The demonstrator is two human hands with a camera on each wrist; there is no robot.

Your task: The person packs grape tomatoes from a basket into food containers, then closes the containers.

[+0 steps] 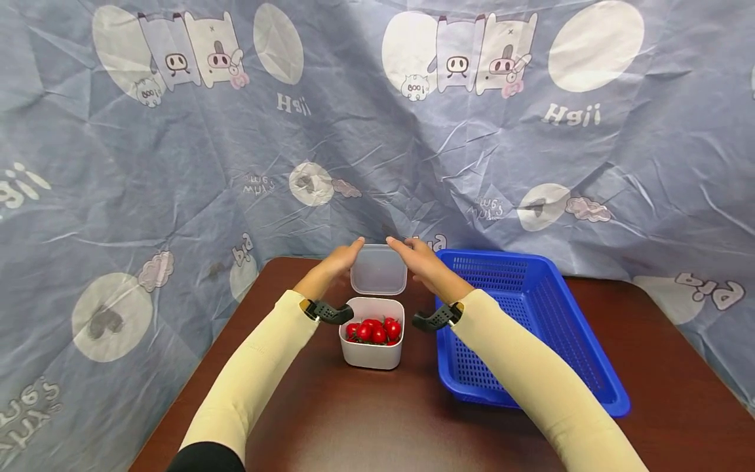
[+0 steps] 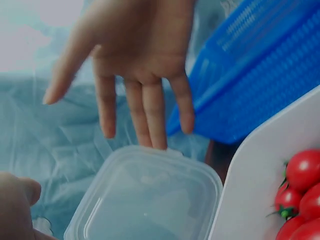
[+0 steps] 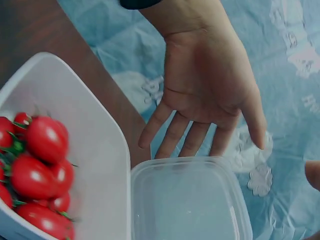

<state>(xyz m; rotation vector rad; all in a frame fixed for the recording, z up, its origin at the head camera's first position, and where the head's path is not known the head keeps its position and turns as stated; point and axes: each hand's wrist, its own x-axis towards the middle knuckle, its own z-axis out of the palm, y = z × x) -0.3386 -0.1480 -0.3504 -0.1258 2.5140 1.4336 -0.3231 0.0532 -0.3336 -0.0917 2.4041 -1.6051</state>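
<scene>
A translucent lid (image 1: 379, 270) lies at the back of the table, behind a white box (image 1: 370, 356) that holds several red cherry tomatoes (image 1: 378, 334). My left hand (image 1: 337, 263) is at the lid's left side and my right hand (image 1: 426, 263) at its right, palms facing each other. In the left wrist view, the right hand's fingers (image 2: 154, 107) are straight and spread, their tips right at the lid's rim. The right wrist view has the left hand (image 3: 207, 85) with extended fingers partly hidden behind the lid's edge. Neither hand grips anything.
A blue plastic basket (image 1: 590, 357) stands on the right of the brown table (image 1: 377, 419), partly under my right forearm. Patterned grey-blue cloth (image 1: 354, 131) hangs along the back and left. Black straps with small devices (image 1: 336, 314) circle both wrists.
</scene>
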